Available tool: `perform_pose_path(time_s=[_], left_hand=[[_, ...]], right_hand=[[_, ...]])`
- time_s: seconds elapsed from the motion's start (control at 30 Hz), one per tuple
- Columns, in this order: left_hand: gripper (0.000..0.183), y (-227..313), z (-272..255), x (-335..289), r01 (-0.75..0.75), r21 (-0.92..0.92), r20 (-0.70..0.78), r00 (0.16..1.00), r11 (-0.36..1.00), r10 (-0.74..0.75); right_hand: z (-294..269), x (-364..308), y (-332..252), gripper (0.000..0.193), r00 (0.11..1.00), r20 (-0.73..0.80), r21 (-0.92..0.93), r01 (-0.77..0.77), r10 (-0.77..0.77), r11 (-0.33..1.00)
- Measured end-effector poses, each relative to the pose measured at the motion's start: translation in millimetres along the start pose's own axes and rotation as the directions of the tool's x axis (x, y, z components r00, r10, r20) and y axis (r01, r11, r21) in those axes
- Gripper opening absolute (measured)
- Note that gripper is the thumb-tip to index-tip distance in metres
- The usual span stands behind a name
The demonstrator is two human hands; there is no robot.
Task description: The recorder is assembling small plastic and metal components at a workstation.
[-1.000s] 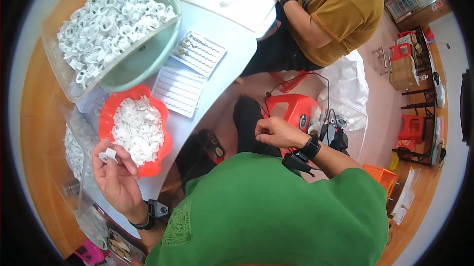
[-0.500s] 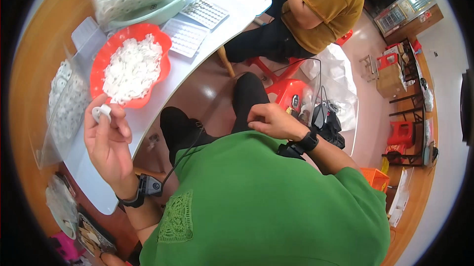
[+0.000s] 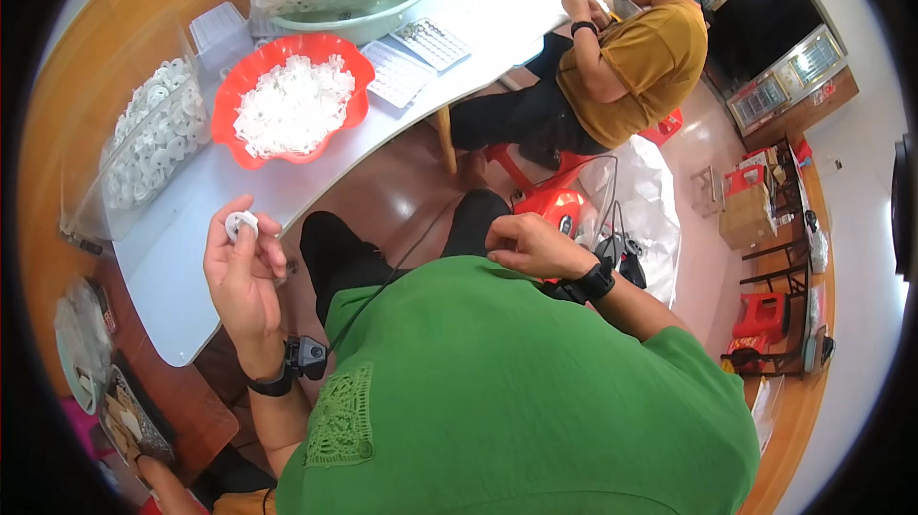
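Note:
Between the thumb and fingers of my left hand is a small white ring-shaped plastic piece, held up near the table's front edge. My left palm faces up. Just beyond it on the table stands a red scalloped bowl heaped with small white translucent pieces. My right hand hovers in front of my green shirt, over my lap, its fingers curled together. Whatever may be in those fingers is hidden.
A clear bin of white round parts stands left of the bowl. Behind are a pale green basin and white trays with small parts. A co-worker sits at the far right of the white table. Another person's arm shows lower left.
The head view has shifted. My left hand has drawn back from the bowl's edge toward me, still pinching the white piece. My right hand stays near my lap with its fingers curled.

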State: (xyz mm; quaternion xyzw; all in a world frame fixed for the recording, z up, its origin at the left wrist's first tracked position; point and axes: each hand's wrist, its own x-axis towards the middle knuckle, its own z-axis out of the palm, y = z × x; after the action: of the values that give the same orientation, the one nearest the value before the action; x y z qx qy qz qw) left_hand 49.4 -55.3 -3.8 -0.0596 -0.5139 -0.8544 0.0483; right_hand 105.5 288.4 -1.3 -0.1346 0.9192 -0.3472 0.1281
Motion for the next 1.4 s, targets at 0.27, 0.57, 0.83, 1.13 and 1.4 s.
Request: perform_pose_path(time_s=[0.27, 0.57, 0.83, 1.13, 1.4], left_hand=[[0.026, -17.3, -8.3, 2.0, 0.082, 0.020, -0.073, 0.994, 0.996, -0.080], [0.025, -13.5, -3.2, 0.1, 0.065, -0.004, -0.031, 0.997, 0.998, -0.065], [0.026, -7.8, -6.1, -11.7, 0.022, -0.008, -0.021, 1.000, 1.000, -0.022], [0.026, -1.9, -2.7, -13.1, 0.018, 0.011, 0.018, 1.000, 1.000, -0.018], [0.026, -2.4, 1.5, -11.4, 0.058, 0.029, 0.026, 0.998, 0.998, -0.058]], right_hand=[[-3.5, 3.8, 29.1, 0.016, 0.999, 0.015, -0.003, -0.043, 0.043, 0.999], [-0.5, -3.2, 27.8, 0.010, 0.993, -0.007, 0.104, -0.113, 0.115, 0.988], [5.3, -11.2, 21.1, 0.012, 0.992, -0.053, 0.096, -0.108, 0.113, 0.990], [12.5, -16.5, 14.7, 0.011, 0.994, -0.095, 0.023, -0.050, 0.052, 0.998], [25.2, -22.4, 22.0, 0.011, 0.992, -0.090, 0.036, -0.081, 0.084, 0.996]])
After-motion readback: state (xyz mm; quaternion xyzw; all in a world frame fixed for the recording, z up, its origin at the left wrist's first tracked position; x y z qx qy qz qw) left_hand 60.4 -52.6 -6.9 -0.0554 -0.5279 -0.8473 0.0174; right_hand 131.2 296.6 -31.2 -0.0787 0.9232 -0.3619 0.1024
